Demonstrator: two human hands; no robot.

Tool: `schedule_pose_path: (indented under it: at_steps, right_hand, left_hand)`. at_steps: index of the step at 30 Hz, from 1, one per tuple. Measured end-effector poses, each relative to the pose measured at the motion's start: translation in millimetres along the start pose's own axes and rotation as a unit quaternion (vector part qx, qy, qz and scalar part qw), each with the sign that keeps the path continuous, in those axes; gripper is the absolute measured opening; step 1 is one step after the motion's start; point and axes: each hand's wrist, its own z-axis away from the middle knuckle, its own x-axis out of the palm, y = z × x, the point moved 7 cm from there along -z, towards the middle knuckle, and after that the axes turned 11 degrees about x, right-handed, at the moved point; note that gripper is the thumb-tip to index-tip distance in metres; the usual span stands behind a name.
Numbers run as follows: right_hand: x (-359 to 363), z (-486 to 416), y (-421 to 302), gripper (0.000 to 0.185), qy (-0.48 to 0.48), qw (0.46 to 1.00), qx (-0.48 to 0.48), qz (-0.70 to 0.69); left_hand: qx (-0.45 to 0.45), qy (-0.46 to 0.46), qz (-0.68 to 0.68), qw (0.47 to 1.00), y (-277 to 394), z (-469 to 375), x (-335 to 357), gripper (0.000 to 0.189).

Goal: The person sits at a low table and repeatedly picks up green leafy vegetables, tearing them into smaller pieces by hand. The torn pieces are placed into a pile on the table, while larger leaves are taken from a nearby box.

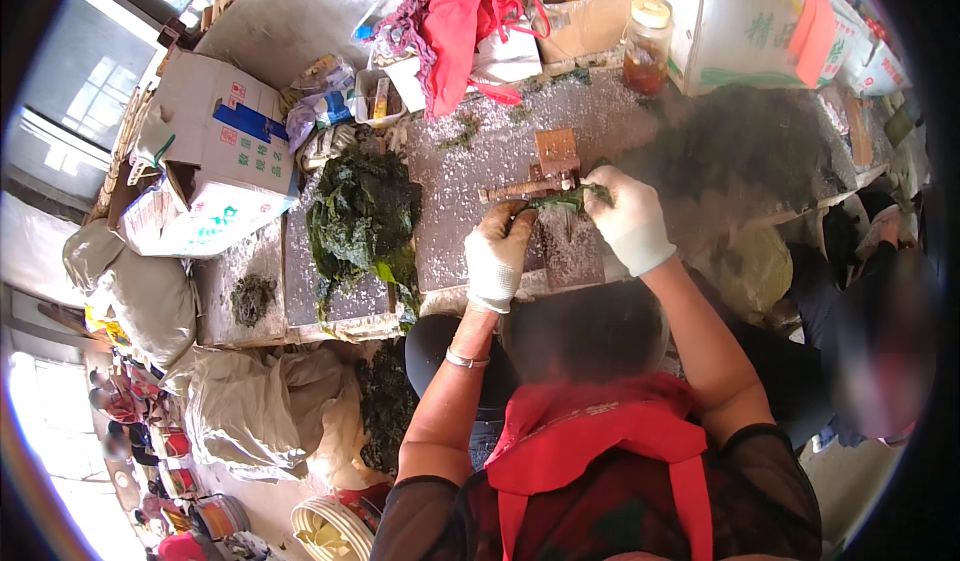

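A strip of dark green seaweed (559, 201) is stretched between my two gloved hands over the worktable. My left hand (499, 249), in a stained white glove, pinches its one end; my right hand (626, 212), in a cleaner white glove, grips the other. Just behind the strip is a small wooden fixture with an upright brown block (556, 151) and a wrapped rod (517, 189) lying sideways. Left of my hands lies a large heap of wet green seaweed (360, 216). A dark, blurred mass (739, 148) covers the table on the right.
White specks dot the tabletop (450, 246). A cardboard box (217, 156) stands at the left, and a jar with a yellow lid (646, 50) at the back. Red cloth (465, 28) lies beside it. A dark round container (585, 332) is below the table edge. Another person (874, 336) is at the right.
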Motion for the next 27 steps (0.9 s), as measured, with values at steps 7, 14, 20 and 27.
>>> schedule_pose_path:
  at_steps: [7,14,20,27]
  right_hand:
    - [-15,-5,56,0.034,0.022,0.919,-0.031,0.393]
    - [-48,22,-38,0.041,0.063,0.973,-0.127,0.180]
    - [-10,25,-24,0.024,-0.126,0.989,-0.076,0.027]
    - [0,2,-14,0.014,-0.015,1.000,-0.025,0.001]
  left_hand:
    - [-0.025,-0.006,-0.084,0.996,-28,10,-16,0.021]
    - [-0.006,-0.078,-0.001,0.997,26,37,4,0.018]
    - [0.184,-0.155,-0.172,0.955,45,18,21,0.013]
    - [0.177,-0.067,-0.119,0.975,8,-7,25,0.014]
